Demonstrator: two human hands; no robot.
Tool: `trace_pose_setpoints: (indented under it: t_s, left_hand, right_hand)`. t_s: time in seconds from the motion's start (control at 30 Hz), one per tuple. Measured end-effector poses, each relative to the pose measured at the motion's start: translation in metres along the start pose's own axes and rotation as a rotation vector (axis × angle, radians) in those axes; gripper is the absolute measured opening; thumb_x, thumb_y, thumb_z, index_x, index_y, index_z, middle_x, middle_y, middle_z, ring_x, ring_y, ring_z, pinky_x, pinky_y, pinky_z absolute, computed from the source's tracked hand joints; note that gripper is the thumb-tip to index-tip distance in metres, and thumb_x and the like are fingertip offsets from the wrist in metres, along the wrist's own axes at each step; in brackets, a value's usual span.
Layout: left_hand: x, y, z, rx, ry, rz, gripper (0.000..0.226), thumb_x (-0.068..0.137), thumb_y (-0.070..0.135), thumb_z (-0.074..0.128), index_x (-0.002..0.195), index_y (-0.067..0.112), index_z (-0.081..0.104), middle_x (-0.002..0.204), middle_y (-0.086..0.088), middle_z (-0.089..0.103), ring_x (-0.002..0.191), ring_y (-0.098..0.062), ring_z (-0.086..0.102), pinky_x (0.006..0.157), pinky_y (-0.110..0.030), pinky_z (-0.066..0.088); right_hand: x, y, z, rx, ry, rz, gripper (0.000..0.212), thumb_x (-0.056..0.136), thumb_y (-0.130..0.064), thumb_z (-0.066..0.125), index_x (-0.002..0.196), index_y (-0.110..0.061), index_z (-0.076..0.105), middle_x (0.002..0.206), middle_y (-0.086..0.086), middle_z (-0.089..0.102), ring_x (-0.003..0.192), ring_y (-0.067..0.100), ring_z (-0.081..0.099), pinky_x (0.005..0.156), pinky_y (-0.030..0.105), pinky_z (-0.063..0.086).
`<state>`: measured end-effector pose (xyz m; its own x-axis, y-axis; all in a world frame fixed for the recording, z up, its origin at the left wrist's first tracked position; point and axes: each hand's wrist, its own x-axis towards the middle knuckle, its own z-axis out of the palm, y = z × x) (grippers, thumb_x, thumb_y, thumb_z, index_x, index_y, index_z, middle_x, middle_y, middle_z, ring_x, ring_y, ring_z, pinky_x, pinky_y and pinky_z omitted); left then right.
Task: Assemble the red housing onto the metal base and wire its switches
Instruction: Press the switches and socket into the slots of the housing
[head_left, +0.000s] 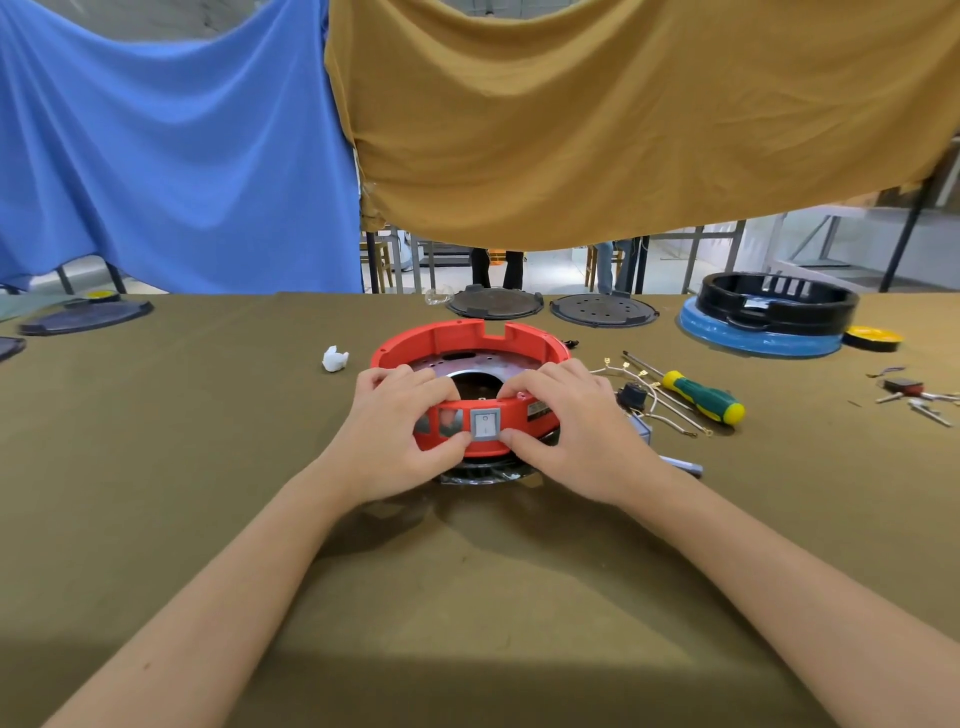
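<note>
— Where's the red housing (470, 340)?
— Mid-bench (156, 467), sitting on the metal base (467, 366), near wall facing the camera. Dark finned part poking out underneath at the near edge.
— And the hands?
— Left hand (400, 421) gripping the housing's near wall from the left, fingers (415, 379) curled over the rim, thumb against the lower left corner of the grey switch (485, 424). Right hand (563, 421) mirrored on the other side, fingers over the rim, thumb at the switch's lower right corner.
— Switch seated?
— Set in the front wall, square grey frame, white rocker. Fully clipped in or not, can't tell.
— Anything beside it?
— Empty cut-outs just left of the switch, partly hidden by the left thumb.
— Loose parts?
— Right of the housing: wires with terminals (670, 400), a black switch (631, 396), a green-and-yellow screwdriver (701, 396). Further right, a few small metal pieces (914, 395).
— Far side?
— Two dark round plates (602, 310), a black ring on a blue disc (774, 306), a yellow tape roll (872, 338). White crumpled scrap (335, 358) left of the housing.
— Backdrop?
— Blue cloth (171, 145) and mustard cloth (623, 114) hanging behind the bench.
</note>
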<state>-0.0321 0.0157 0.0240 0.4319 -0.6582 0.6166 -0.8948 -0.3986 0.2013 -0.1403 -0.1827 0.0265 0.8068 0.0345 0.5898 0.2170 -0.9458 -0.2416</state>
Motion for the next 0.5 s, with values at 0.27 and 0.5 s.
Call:
trace_pose_setpoints:
  t_s: [0.27,0.5]
  left_hand:
    - [0.0019,0.0016,0.0028,-0.042,0.012,-0.044,0.031,0.087,0.055,0.044,0.076,0.027,0.055,0.070,0.017,0.046,0.081,-0.008,0.047,0.089,-0.032,0.026]
    - [0.0028,0.0025,0.0036,-0.044,0.017,-0.067,0.032,0.088,0.054,0.043,0.075,0.028,0.055,0.067,0.013,0.047,0.078,-0.009,0.048,0.091,-0.033,0.030]
  right_hand:
    - [0.0025,-0.0037,0.0012,0.130,0.061,0.075,0.020,0.092,-0.046,0.059,0.102,-0.029,0.065,0.097,-0.016,0.060,0.104,0.006,0.044,0.097,0.038,0.034]
    - [0.0041,-0.0076,0.0025,0.116,0.077,0.086,0.018,0.092,-0.043,0.061,0.102,-0.028,0.066,0.096,-0.016,0.060,0.102,0.006,0.044,0.093,0.034,0.034]
